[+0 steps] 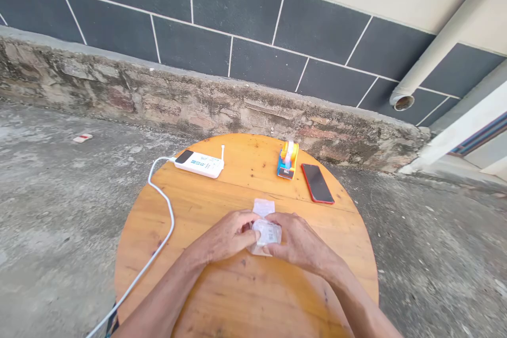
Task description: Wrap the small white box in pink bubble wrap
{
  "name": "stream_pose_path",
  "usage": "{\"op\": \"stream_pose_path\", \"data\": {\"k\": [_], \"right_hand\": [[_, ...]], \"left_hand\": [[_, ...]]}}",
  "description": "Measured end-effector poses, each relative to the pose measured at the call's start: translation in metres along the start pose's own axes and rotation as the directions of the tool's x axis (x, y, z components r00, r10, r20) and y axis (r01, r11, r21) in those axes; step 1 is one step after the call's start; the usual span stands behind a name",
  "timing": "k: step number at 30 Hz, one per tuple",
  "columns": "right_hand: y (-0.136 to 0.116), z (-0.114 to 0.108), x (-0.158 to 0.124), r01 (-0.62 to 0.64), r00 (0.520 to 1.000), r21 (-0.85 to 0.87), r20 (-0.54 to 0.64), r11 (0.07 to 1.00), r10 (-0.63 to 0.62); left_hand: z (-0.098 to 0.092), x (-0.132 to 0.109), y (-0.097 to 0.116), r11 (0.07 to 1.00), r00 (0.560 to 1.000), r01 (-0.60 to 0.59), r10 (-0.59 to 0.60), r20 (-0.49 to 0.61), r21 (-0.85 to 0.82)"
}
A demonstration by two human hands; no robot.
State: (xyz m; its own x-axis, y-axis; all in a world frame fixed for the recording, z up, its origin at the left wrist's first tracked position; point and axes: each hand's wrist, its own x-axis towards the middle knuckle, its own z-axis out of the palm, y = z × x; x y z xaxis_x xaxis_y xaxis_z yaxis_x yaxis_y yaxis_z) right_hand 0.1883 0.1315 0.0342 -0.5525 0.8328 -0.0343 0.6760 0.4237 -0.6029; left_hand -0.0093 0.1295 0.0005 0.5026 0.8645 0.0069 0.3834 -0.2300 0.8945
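Between my two hands, over the middle of the round wooden table (158, 227), is a small package in clear plastic wrap (270, 233) with a printed pale label. My left hand (233, 233) grips its left side, thumb on the near face and fingers curled behind. On the right side my right hand (293, 237) holds it the same way, fingertips along the top edge. A pale translucent flap (263, 206) sticks out beyond the far side of the package. What lies inside the wrap is too blurred to make out.
A tape dispenser (287, 160) with a yellow wheel stands toward the far edge. Right of it lies a red-edged smartphone (318, 184). At the far left sits a white power bank (200, 163), its white cable (171, 211) running off the near-left edge. Behind is a stone-based wall (190, 100).
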Motion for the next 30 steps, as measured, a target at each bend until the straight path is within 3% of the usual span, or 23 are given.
{"op": "stream_pose_path", "data": {"k": [4, 8, 14, 20, 25, 30], "right_hand": [[0.011, 0.01, 0.001, 0.006, 0.997, 0.099, -0.082, 0.995, 0.002], [0.022, 0.009, 0.007, 0.022, 0.999, 0.125, -0.051, 0.992, -0.016], [0.031, 0.0, 0.018, 0.056, 0.998, 0.071, -0.016, 0.996, -0.055], [0.038, 0.001, 0.027, 0.094, 0.996, -0.053, 0.012, 0.994, -0.093], [0.041, 0.003, 0.028, 0.119, 0.993, -0.047, -0.022, 0.992, -0.12], [0.046, 0.001, 0.023, 0.077, 0.992, 0.048, -0.107, 0.996, -0.072]], "left_hand": [[0.002, 0.005, -0.004, 1.0, 1.0, 0.01, -0.011, -0.025, -0.027], [0.006, 0.012, -0.011, 0.999, 0.997, 0.031, -0.031, -0.069, -0.009], [0.013, 0.027, -0.018, 0.992, 0.973, 0.082, -0.06, -0.222, 0.092], [0.016, 0.035, -0.016, 0.976, 0.922, 0.129, -0.053, -0.385, 0.176], [0.019, 0.027, -0.01, 0.984, 0.932, 0.091, -0.031, -0.361, 0.15], [0.022, 0.023, -0.011, 0.987, 0.942, 0.097, -0.049, -0.333, 0.129]]}}
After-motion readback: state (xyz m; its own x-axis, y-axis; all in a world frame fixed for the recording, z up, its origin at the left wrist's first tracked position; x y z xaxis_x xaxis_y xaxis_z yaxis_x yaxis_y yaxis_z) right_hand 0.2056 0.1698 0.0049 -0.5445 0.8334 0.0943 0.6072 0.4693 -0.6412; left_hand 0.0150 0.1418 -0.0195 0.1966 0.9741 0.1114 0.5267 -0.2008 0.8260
